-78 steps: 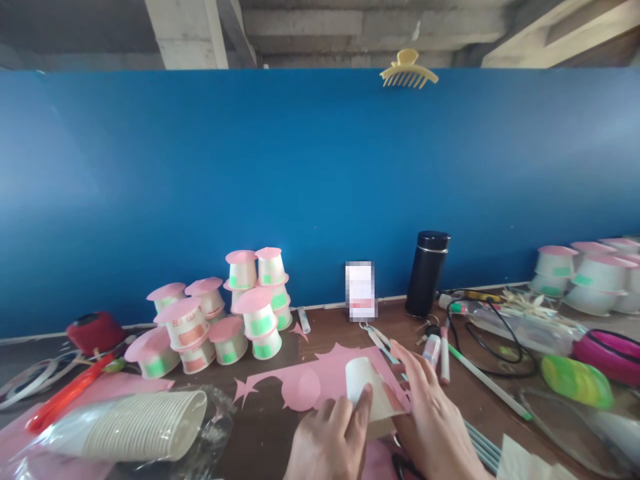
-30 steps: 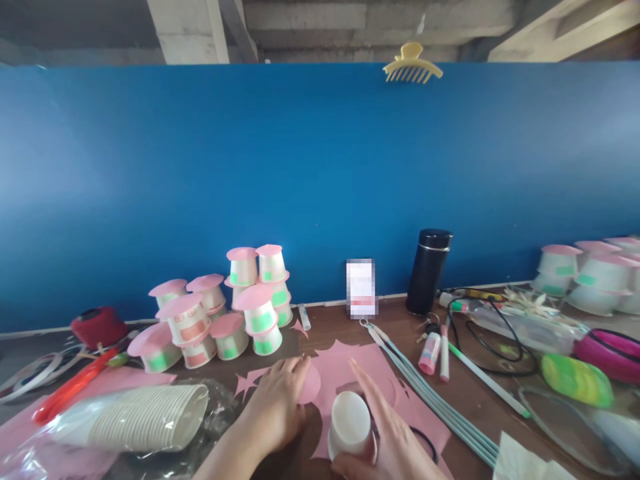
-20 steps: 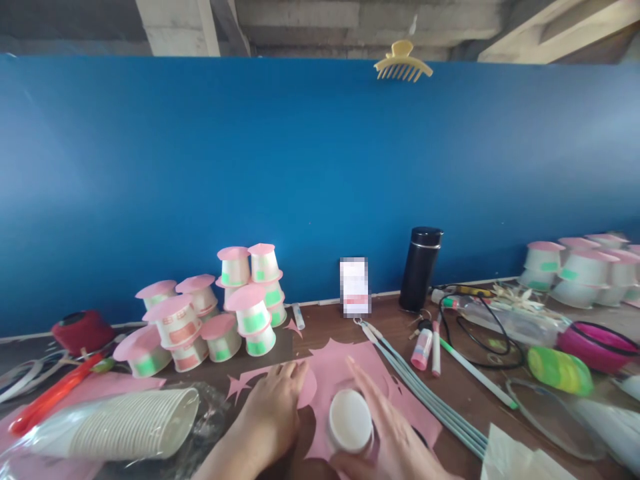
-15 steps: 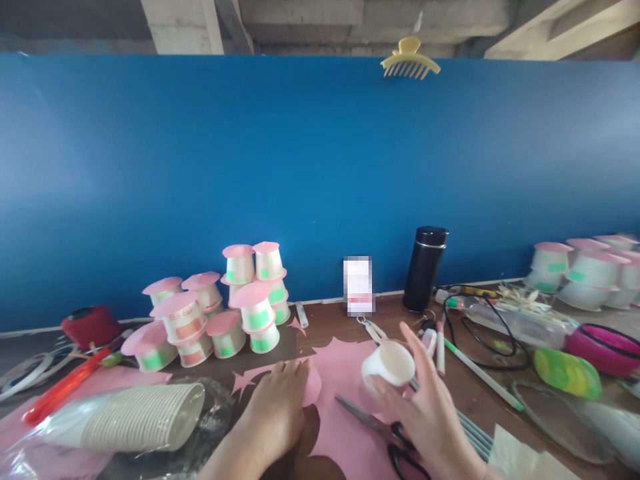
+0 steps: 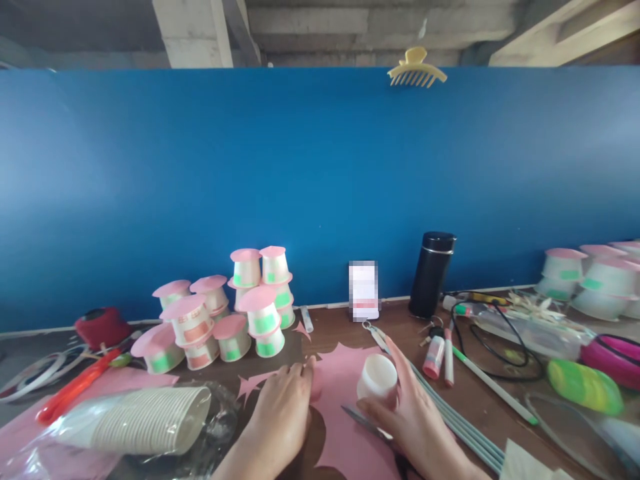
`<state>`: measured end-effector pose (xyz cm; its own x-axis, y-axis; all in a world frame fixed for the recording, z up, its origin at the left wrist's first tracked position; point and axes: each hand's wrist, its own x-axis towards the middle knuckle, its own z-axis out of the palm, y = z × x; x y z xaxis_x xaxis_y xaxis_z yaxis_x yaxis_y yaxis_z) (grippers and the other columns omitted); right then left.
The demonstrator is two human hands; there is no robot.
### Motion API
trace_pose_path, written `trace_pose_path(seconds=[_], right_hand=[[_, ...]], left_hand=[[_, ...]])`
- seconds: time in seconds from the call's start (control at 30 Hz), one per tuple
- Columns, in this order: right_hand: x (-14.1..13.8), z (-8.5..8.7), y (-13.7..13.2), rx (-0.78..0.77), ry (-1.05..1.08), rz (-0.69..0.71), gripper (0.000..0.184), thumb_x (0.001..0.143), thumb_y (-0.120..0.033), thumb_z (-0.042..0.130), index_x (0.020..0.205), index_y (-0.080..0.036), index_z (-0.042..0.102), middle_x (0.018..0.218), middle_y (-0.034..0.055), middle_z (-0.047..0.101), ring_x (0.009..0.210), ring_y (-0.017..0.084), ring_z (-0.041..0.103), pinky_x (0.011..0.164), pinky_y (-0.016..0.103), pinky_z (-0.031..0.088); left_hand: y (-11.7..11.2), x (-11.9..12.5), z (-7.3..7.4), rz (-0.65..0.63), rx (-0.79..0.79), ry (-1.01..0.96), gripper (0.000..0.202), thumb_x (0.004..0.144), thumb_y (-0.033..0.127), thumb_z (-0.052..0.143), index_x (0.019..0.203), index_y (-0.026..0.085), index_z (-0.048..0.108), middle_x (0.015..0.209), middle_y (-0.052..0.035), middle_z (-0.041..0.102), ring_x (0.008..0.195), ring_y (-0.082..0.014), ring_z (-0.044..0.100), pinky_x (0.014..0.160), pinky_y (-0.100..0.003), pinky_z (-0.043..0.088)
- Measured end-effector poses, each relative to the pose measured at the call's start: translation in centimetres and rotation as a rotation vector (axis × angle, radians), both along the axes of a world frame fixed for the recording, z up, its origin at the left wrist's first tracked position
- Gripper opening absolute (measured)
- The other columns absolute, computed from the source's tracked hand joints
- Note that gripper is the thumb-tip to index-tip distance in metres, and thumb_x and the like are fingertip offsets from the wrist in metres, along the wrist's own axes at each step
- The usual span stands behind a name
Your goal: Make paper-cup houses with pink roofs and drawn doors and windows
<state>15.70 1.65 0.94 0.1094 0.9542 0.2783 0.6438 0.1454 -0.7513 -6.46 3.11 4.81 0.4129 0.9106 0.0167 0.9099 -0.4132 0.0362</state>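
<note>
Right hand (image 5: 425, 420), lower right-of-centre: fingers curled round white cup (image 5: 379, 379), no pink top seen. Left hand (image 5: 283, 413), lower centre: fingers together by pink paper (image 5: 345, 377) (grip untellable). Pink-topped cups (image 5: 263, 325), lower left: apparently finished.

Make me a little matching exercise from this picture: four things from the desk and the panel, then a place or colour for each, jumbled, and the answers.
Things
1. White cup
2. Scissors
3. Flask
4. Hair clip

Places and colours
A. At the top edge of the blue panel
B. Held in the right hand
C. Black, with a shiny band
D. Lying on pink paper

Pairs: 1-B, 2-D, 3-C, 4-A
</note>
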Motion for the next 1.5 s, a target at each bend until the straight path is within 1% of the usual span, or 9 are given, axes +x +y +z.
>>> trace_pose_path(seconds=[0.23,0.4,0.53,0.67,0.9,1.17,1.27,1.37,1.5], right_hand=[[1.3,0.5,-0.8,-0.004,-0.041,0.002,0.099,0.071,-0.051,0.069,0.149,-0.021,0.017,0.14,0.0133,0.05,0.127,0.033,0.048,0.102,0.047,0.042],[1.3,0.5,-1.1,0.117,-0.052,-0.062,0.091,0.073,-0.049,0.068,0.148,-0.025,0.022,0.141,0.0107,0.049,0.128,0.033,0.047,0.102,0.048,0.042],[1.3,1.0,-1.7,0.287,-0.089,-0.06,0.074,0.08,-0.045,0.064,0.143,-0.025,0.032,0.14,0.01,0.049,0.126,0.032,0.048,0.1,0.046,0.044],[1.3,2.3,-2.6,0.454,-0.152,-0.001,0.056,0.086,-0.038,0.058,0.137,-0.023,0.04,0.135,0.0112,0.052,0.123,0.031,0.05,0.1,0.045,0.043],[0.8,3.5,-3.4,0.403,-0.138,0.121,0.044,0.088,-0.034,0.058,0.129,-0.024,0.046,0.092,0.0035,0.067,0.077,0.018,0.064,0.071,0.029,0.054],[-0.7,2.5,-3.6,0.343,0.05,0.148,0.033,0.089,-0.027,0.053,0.121,-0.028,0.048,0.069,-0.0044,0.061,0.049,0.01,0.054,0.045,0.019,0.044],[-1.1,2.5,-3.7,0.356,0.1,0.13,0.032,0.089,-0.027,0.054,0.121,-0.028,0.049,0.07,-0.0045,0.059,0.047,0.009,0.052,0.045,0.018,0.042],[-0.9,3.0,-3.6,0.33,0.171,0.14,0.031,0.089,-0.033,0.055,0.119,-0.026,0.052,0.072,-0.0028,0.062,0.049,0.01,0.055,0.046,0.019,0.045],[2.6,3.7,-1.8,0.253,0.163,0.027,0.035,0.093,-0.042,0.047,0.119,-0.021,0.055,0.076,0.0011,0.067,0.06,0.014,0.064,0.055,0.021,0.051]], left_hand=[[1.0,-0.5,-0.3,0.07,0.029,-0.099,0.067,0.079,0.006,0.041,0.145,0.011,0.031,0.119,-0.0184,0.063,0.108,-0.0306,0.059,0.089,-0.044,0.046],[0.9,-0.3,1.2,0.145,0.029,-0.458,0.058,0.086,0.016,0.042,0.143,0.022,0.035,0.13,-0.0125,0.059,0.115,-0.0268,0.057,0.093,-0.04,0.043],[0.3,0.2,2.6,0.077,-0.353,-0.956,0.054,0.081,0.018,0.051,0.134,0.024,0.046,0.132,-0.0081,0.058,0.119,-0.0247,0.054,0.097,-0.036,0.041],[-0.3,0.9,3.0,-0.106,-0.838,-1.362,0.04,0.081,0.022,0.057,0.121,0.017,0.057,0.108,-0.009,0.067,0.096,-0.0217,0.062,0.084,-0.033,0.047],[-1.5,2.0,4.3,-0.101,-0.947,-1.401,0.033,0.077,0.012,0.056,0.109,0.015,0.064,0.09,-0.0062,0.066,0.08,-0.0173,0.059,0.074,-0.032,0.048],[-2.8,2.9,5.0,-0.091,-0.969,-1.306,0.045,0.07,0.029,0.069,0.113,0.018,0.062,0.089,-0.0057,0.066,0.082,-0.0214,0.06,0.071,-0.033,0.049],[-2.6,3.0,4.4,-0.056,-0.923,-1.319,0.049,0.064,0.033,0.076,0.108,0.018,0.061,0.087,-0.0036,0.065,0.079,-0.0197,0.058,0.071,-0.031,0.047],[-1.8,3.1,2.9,0.043,-0.797,-1.273,0.029,0.065,0.034,0.075,0.083,0.015,0.063,0.071,0.0003,0.058,0.067,-0.015,0.051,0.063,-0.027,0.042],[-0.6,3.3,0.2,0.073,-0.629,-1.315,0.022,0.07,0.037,0.067,0.074,0.015,0.063,0.063,0.0008,0.055,0.06,-0.014,0.047,0.057,-0.026,0.036]])
